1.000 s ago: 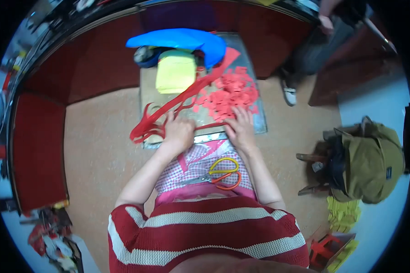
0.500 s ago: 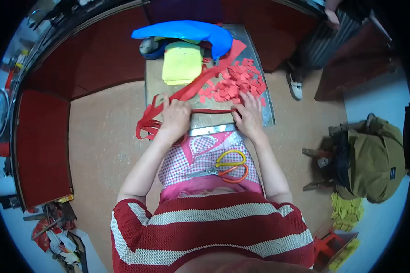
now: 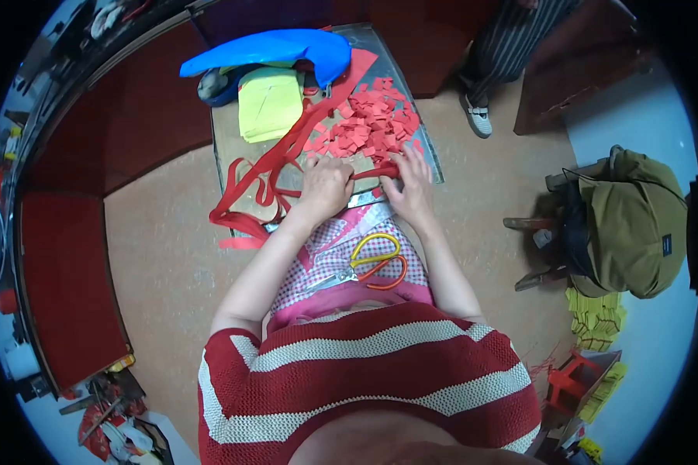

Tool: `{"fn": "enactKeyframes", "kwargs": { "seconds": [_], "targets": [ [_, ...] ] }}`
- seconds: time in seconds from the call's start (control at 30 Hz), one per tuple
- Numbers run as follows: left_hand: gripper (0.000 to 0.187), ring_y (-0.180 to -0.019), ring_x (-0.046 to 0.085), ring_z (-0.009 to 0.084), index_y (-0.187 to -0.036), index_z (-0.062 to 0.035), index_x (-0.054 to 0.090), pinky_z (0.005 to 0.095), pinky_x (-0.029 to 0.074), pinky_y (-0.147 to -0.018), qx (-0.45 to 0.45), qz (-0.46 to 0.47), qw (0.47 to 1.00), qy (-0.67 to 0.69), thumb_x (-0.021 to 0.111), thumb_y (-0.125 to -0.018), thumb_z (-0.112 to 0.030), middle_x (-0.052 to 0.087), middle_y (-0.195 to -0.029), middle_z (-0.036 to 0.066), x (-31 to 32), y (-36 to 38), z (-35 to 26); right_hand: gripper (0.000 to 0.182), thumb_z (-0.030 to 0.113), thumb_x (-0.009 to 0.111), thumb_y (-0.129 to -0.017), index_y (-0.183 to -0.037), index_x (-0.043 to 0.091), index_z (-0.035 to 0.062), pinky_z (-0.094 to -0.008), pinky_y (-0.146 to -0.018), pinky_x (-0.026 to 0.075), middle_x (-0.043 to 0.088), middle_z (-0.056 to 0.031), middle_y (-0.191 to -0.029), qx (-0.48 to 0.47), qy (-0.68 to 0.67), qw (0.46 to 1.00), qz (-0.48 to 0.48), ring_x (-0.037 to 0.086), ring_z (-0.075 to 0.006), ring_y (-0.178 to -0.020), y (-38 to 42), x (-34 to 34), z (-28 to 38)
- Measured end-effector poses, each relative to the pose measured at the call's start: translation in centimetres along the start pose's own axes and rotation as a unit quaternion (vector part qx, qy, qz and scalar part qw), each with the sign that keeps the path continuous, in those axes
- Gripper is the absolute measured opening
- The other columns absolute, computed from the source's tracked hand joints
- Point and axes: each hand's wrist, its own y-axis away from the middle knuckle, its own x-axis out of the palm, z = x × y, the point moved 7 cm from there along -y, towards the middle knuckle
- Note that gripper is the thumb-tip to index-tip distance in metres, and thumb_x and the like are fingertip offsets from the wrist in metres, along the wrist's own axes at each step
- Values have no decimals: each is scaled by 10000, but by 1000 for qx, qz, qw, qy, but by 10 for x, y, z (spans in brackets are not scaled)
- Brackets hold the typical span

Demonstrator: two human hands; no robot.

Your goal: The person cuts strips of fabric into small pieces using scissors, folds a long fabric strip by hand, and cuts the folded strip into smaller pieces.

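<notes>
A short taut piece of red strip runs between my two hands at the near edge of the board. My left hand is closed on its left end, knuckles up. On the right, my right hand pinches the other end between thumb and fingers. Longer red strips trail in loops to the left of my left hand. Just beyond both hands lies a loose pile of small red squares. Scissors with one yellow and one orange handle rest on my checked apron.
A stack of yellow sheets and a blue plastic bag sit at the board's far side. A person's striped trouser leg and shoe are beyond. A green backpack stands at the right, near a red stool.
My hands have come closer together, shortening the strip between them. The loops at left are spread out more, with an end hanging over the board's near edge. The whole view has shifted slightly.
</notes>
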Motion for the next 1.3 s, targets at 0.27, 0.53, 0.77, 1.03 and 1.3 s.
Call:
{"fn": "enactKeyframes", "kwargs": {
  "seconds": [0.27, 0.53, 0.77, 1.03, 1.3],
  "targets": [
    [145, -872, 569, 263, -836, -74, 649, 424, 371, -828, 30, -50, 998, 18, 643, -743, -184, 600, -839, 98, 3, -2, -9, 538, 271, 566, -840, -1301, 412, 42, -509, -1074, 169, 357, -173, -1385, 100, -7, 995, -13, 280, -332, -1321, 26, 22, -21],
    [73, -793, 584, 256, -776, -85, 652, 402, 362, -837, 49, -40, 998, -19, 611, -762, -144, 588, -720, 85, -4, 2, -11, 497, 156, 658, -729, -1198, 515, 80, -517, -1061, 193, 413, -147, -1339, 53, -25, 998, -8, 325, -333, -1292, 17, 12, -9],
    [86, -828, 579, 245, -774, -77, 638, 417, 356, -848, 34, -100, 992, -68, 581, -736, -129, 601, -792, 104, -8, 13, 2, 392, 183, 657, -740, -1108, 568, 76, -481, -1060, 218, 416, -186, -1329, 6, -10, 1000, 11, 327, -356, -1280, 5, 28, 8],
    [164, -874, 561, 259, -866, -80, 633, 410, 356, -857, 34, -91, 995, 3, 642, -727, -166, 571, -842, 90, 12, -1, -16, 536, 260, 597, -822, -1283, 433, 43, -507, -1073, 160, 321, -187, -1403, 75, 31, 996, 30, 251, -349, -1328, 31, 28, -11],
    [163, -870, 561, 263, -862, -78, 637, 418, 359, -857, 25, -89, 996, 10, 644, -728, -170, 571, -829, 96, 10, -3, -17, 467, 243, 450, -906, -1299, 402, -4, -539, -1078, 104, 268, -204, -1430, 73, 44, 995, 60, 201, -364, -1349, 38, 39, 0]
  ]
}}
